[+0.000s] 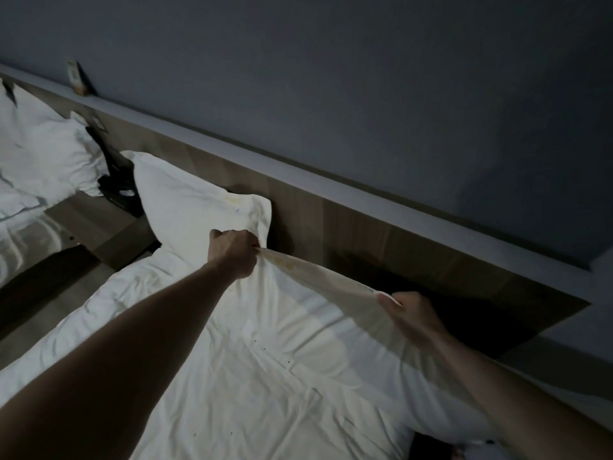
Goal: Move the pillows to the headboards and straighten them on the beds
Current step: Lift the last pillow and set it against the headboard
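— White cotton, mostly. What are the hands doing?

— Both grasp the same pillow (298,327), the near one that fills the middle of the view. The left hand (234,252) is clenched on its far corner, and the right hand (409,315) pinches the next corner along, at about four o'clock from the left. The edge between them is pulled taut.

— And where does it sit against the headboard (365,227)?

— That stretched edge runs near the wooden panel, not plainly touching it. A second pillow (195,200) leans on the panel at eleven o'clock from the left hand.

— Anything further off?

— At nine o'clock, across a wooden nightstand (99,234), the other bed (20,227) carries a third pillow (43,151) by the same panel. A dark object (116,187) lies on the nightstand; I cannot tell what it is. A small box (78,78) stands on the ledge above.
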The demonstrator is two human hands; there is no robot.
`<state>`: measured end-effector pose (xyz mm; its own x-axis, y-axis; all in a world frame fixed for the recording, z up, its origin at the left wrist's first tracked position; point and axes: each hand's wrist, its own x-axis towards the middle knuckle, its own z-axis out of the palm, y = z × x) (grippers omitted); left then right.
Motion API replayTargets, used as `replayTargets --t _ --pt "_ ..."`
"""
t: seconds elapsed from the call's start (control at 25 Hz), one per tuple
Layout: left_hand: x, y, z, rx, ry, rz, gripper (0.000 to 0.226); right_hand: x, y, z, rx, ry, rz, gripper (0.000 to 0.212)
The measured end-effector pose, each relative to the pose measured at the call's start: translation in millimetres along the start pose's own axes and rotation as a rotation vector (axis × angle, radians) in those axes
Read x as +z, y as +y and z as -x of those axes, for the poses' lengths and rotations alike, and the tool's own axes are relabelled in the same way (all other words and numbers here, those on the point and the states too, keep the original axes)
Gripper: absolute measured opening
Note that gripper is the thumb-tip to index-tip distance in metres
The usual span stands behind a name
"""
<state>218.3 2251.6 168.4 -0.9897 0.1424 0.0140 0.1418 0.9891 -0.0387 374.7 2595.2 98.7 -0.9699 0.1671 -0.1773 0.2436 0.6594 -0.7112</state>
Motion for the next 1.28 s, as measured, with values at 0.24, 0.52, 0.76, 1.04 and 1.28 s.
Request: replayTargets --t 0.24,0.52,0.76,1.04,1.28 --pt "17 48 -76 0.083 0.052 -0.093 0.025 -21 31 -47 -0.018 0.100 -0.029 0.056" --pt "18 90 -126 0.048 0.017 -0.107 0.027 -29 49 -88 -0.135 0.258 0.234 0.048" --pt "15 77 -128 0.045 0.127 -0.137 0.018 -37 30 -89 -0.199 0.331 0.308 0.041" --pt "22 71 -120 0.007 0.059 -0.172 0.026 -19 26 -91 -0.243 0.417 0.333 0.037" --pt "31 109 -109 0.286 0.067 -0.002 0.054 -36 96 -21 -0.037 0.468 0.611 0.043"
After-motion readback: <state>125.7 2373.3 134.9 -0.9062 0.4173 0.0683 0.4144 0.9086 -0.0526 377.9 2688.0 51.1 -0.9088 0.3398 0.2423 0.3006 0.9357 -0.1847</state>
